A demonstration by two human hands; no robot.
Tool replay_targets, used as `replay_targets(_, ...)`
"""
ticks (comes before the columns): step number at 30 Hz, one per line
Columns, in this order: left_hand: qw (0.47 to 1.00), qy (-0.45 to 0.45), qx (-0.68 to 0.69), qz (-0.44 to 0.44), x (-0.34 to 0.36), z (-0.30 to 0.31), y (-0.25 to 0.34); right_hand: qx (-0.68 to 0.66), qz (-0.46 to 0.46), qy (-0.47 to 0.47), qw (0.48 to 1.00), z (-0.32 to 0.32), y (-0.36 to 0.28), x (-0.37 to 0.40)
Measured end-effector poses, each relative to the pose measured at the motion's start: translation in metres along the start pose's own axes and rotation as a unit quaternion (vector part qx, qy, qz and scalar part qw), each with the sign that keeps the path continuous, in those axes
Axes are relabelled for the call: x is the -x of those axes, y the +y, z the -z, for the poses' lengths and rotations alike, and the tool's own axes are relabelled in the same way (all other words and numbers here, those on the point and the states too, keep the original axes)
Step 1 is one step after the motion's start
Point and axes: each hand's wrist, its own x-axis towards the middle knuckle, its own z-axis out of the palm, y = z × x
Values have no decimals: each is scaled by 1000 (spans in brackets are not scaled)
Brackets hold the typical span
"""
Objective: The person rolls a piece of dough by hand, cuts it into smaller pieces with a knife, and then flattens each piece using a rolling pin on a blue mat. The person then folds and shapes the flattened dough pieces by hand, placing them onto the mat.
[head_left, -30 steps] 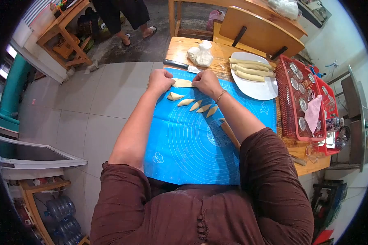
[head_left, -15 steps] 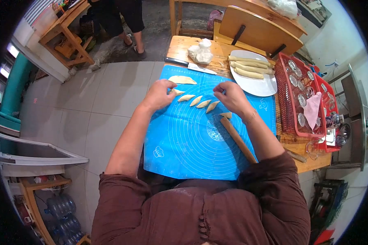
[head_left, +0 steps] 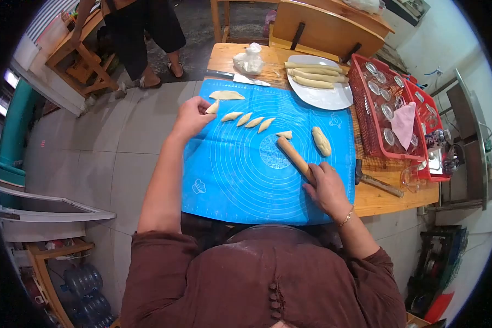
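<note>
My left hand (head_left: 192, 116) pinches a small pointed dough piece (head_left: 214, 107) at the left edge of the blue mat (head_left: 229, 180). My right hand (head_left: 328, 187) is closed around the lower end of a wooden rolling pin (head_left: 295, 158), which lies slanting on the mat. A small dough piece (head_left: 283, 134) touches or sits just beyond the pin's upper end. Several spindle-shaped dough pieces (head_left: 254, 122) form a row between my hands. A longer flat dough strip (head_left: 227, 95) lies near the back edge, and a twisted dough lump (head_left: 321, 141) rests at the right.
Behind the mat are a knife (head_left: 236, 77), a tied plastic bag (head_left: 249, 59) and a white plate (head_left: 325, 97) with several dough rolls. A red basket (head_left: 366, 109) of glass jars stands right, near a hammer-like tool (head_left: 380, 185). Another person (head_left: 145, 38) stands at the back left.
My right hand has moved down onto the rolling pin. My left hand has lifted its dough piece away from the row, up and left. The view has shifted, and the other person has moved.
</note>
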Motion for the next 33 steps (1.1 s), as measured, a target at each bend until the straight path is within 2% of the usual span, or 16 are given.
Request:
replay_targets(1, 1000, 0, -1, 1, 14, 1, 10, 0, -2, 9, 1000, -4, 1, 3)
replay_targets(3, 972, -25, 222, 71, 47, -10, 31, -12, -13, 16, 1000, -14, 7, 5)
replay_targets(6, 947, -52, 302, 94, 99, -50, 52, -33, -21, 29, 999, -16, 10, 5)
replay_targets(10, 930, -84, 332, 131, 137, -87, 62, -70, -26, 30, 997, -15, 10, 9)
replay_targets(13, 944, -63, 296, 128, 148, -96, 65, -101, -38, 34, 994, -9, 8, 17)
replay_targets(15, 991, -15, 133, 19, 153, -96, 68, -106, -36, 48, 993, -7, 12, 23)
replay_targets(16, 991, -17, 132, 18, 155, -97, 67, -112, -31, 63, 991, -7, 14, 26)
replay_targets(18, 1000, -12, 5, -23, 160, -100, 62, -118, -35, 71, 990, -4, 18, 31)
replay_targets(19, 1000, -14, 4, -23, 161, -100, 61, -122, -36, 78, 989, -3, 20, 33)
replay_targets(21, 989, 20, -104, -105, 163, -101, 60, -121, -36, 85, 988, -3, 24, 36)
replay_targets(23, 990, 22, -94, -104, 164, -99, 64, -120, -34, 93, 988, -1, 24, 36)
replay_targets(25, 991, 22, -84, -102, 164, -97, 69, -133, -76, 59, 986, 7, 20, 37)
replay_targets(27, 983, 25, -132, -128, 160, -94, 71, -134, -74, 62, 986, 9, 18, 37)
replay_targets(31, 980, -8, -160, -122, 144, -94, 61, -124, -57, 83, 987, 4, 22, 37)
replay_targets(33, 996, -83, -24, 1, 141, -88, 68, -105, -53, 86, 989, 4, 20, 38)
